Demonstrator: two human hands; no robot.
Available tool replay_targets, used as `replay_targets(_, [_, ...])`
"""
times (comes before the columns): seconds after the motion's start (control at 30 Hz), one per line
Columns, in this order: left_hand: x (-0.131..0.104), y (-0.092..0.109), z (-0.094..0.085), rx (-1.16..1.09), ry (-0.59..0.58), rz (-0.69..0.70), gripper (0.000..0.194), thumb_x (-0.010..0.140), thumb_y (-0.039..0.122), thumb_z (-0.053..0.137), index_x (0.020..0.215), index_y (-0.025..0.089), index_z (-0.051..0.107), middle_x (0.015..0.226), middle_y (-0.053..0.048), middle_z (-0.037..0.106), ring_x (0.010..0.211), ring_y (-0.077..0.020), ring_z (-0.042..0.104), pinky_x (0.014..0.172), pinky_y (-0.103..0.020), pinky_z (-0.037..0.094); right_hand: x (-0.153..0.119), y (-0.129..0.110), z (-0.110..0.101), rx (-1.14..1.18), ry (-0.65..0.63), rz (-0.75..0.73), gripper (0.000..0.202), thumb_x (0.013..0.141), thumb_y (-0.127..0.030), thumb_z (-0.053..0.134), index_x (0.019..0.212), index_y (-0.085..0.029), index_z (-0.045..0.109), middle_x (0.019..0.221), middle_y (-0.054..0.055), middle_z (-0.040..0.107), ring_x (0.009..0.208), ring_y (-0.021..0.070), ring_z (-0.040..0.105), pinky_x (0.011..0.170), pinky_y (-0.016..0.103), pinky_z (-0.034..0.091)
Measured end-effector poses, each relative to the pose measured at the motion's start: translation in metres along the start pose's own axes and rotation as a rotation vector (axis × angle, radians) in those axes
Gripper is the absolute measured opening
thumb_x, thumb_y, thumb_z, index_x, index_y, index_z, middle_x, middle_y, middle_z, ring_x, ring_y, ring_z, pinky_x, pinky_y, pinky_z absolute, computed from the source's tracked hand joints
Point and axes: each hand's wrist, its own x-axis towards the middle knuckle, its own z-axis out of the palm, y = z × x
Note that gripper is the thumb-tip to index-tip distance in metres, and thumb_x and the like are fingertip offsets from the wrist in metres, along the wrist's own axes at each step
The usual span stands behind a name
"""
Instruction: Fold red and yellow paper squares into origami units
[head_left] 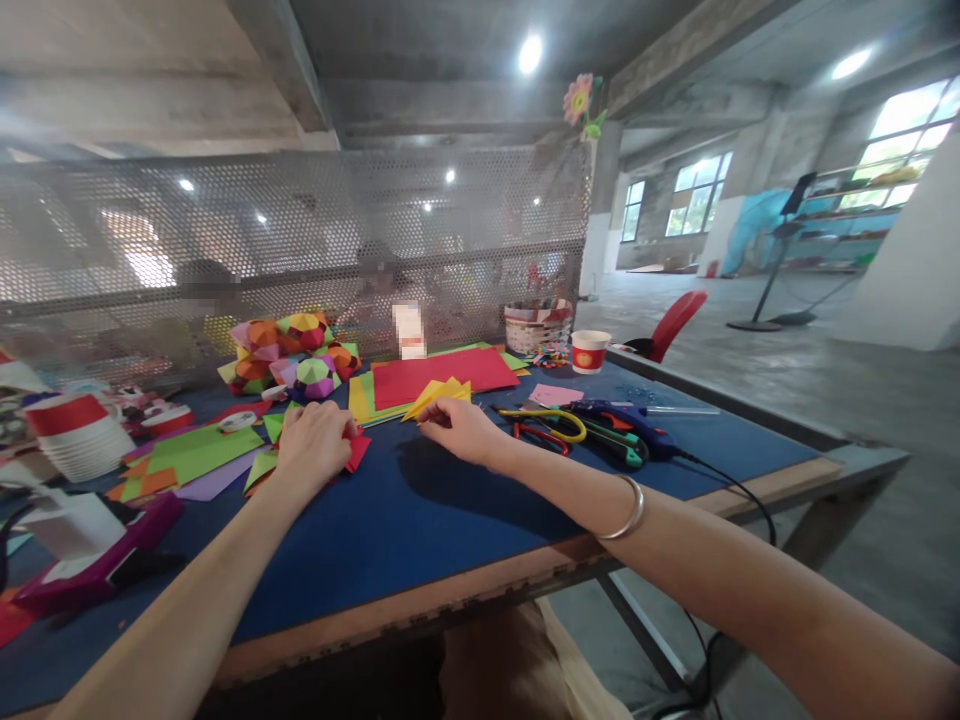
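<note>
My left hand (319, 440) is over the left middle of the blue table, fingers curled down and closed on a small red paper piece (360, 455). Its fingertips are partly hidden. Green folded paper pieces (262, 468) lie beside that hand. Level with it, my right hand (459, 428) has thumb and fingers pinched at the edge of yellow folded paper (442, 395), which shows pointed tips behind the knuckles. Beyond lies a stack of sheets with a red sheet (450, 375) on top.
Colourful paper balls (307, 375) stand by the mesh screen (300, 220). Scissors (551, 425), a green-handled cutter (619, 440) and a blue glue gun (637, 420) lie right, near a paper cup (590, 352) and basket (538, 328). Stacked cups (79, 440) and a purple power strip (105, 560) sit left.
</note>
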Motion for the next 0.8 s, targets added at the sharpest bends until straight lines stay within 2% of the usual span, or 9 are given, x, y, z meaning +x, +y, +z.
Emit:
replay_targets(0.1, [0.001, -0.007, -0.001, 0.052, 0.011, -0.015, 0.025, 0.069, 0.010, 0.057, 0.073, 0.024, 0.077, 0.090, -0.012, 0.078, 0.098, -0.0355, 0.068, 0.088, -0.044, 0.042, 0.001, 0.000, -0.002, 0.006, 0.019, -0.007, 0.011, 0.087, -0.008, 0.068, 0.088, -0.017, 0.074, 0.084, 0.003, 0.072, 0.080, 0.0172, 0.067, 0.086, 0.038, 0.054])
replay_targets(0.3, [0.002, -0.014, -0.002, 0.109, 0.040, -0.049, 0.029, 0.074, 0.010, 0.050, 0.073, 0.019, 0.078, 0.092, -0.019, 0.077, 0.100, -0.0413, 0.067, 0.091, -0.055, 0.043, 0.007, 0.003, -0.011, 0.017, 0.090, -0.034, 0.008, 0.086, -0.011, 0.066, 0.087, -0.016, 0.072, 0.086, 0.003, 0.074, 0.081, 0.0171, 0.069, 0.083, 0.034, 0.054])
replay_targets(0.4, [0.000, -0.004, -0.005, 0.077, 0.080, -0.019, 0.031, 0.081, 0.014, 0.049, 0.082, 0.017, 0.080, 0.097, -0.020, 0.076, 0.102, -0.0415, 0.066, 0.095, -0.057, 0.043, 0.012, 0.005, -0.023, 0.013, 0.159, -0.041, 0.010, 0.088, -0.012, 0.063, 0.090, -0.016, 0.072, 0.093, 0.005, 0.076, 0.086, 0.0165, 0.070, 0.086, 0.032, 0.054])
replay_targets(0.53, [0.000, 0.022, -0.004, -0.037, 0.130, 0.110, 0.040, 0.095, 0.020, 0.041, 0.106, 0.017, 0.079, 0.116, -0.017, 0.073, 0.115, -0.0361, 0.063, 0.107, -0.055, 0.040, 0.020, 0.010, -0.042, -0.013, 0.258, -0.013, 0.010, 0.088, -0.011, 0.062, 0.090, -0.015, 0.071, 0.095, 0.008, 0.076, 0.088, 0.0177, 0.070, 0.088, 0.033, 0.054])
replay_targets(0.6, [0.006, 0.035, 0.003, -0.109, 0.098, 0.191, 0.041, 0.098, 0.022, 0.040, 0.116, 0.017, 0.077, 0.122, -0.015, 0.071, 0.116, -0.0320, 0.064, 0.105, -0.049, 0.045, 0.024, 0.013, -0.049, -0.029, 0.297, 0.000, 0.011, 0.087, -0.010, 0.061, 0.089, -0.016, 0.070, 0.094, 0.007, 0.076, 0.087, 0.0184, 0.070, 0.088, 0.034, 0.054])
replay_targets(0.7, [0.023, 0.048, 0.021, -0.192, 0.032, 0.263, 0.042, 0.099, 0.025, 0.045, 0.133, 0.020, 0.069, 0.135, -0.014, 0.067, 0.123, -0.0324, 0.063, 0.104, -0.049, 0.049, 0.027, 0.017, -0.054, -0.049, 0.332, 0.003, 0.013, 0.086, -0.009, 0.061, 0.088, -0.018, 0.070, 0.092, 0.005, 0.075, 0.086, 0.0186, 0.070, 0.089, 0.035, 0.055])
replay_targets(0.8, [0.043, 0.054, 0.042, -0.269, -0.020, 0.288, 0.037, 0.099, 0.029, 0.054, 0.132, 0.026, 0.070, 0.140, -0.012, 0.065, 0.129, -0.0322, 0.061, 0.109, -0.050, 0.048, 0.026, 0.018, -0.053, -0.061, 0.342, -0.004, 0.014, 0.085, -0.008, 0.061, 0.088, -0.019, 0.070, 0.091, 0.005, 0.075, 0.087, 0.0192, 0.071, 0.089, 0.036, 0.055])
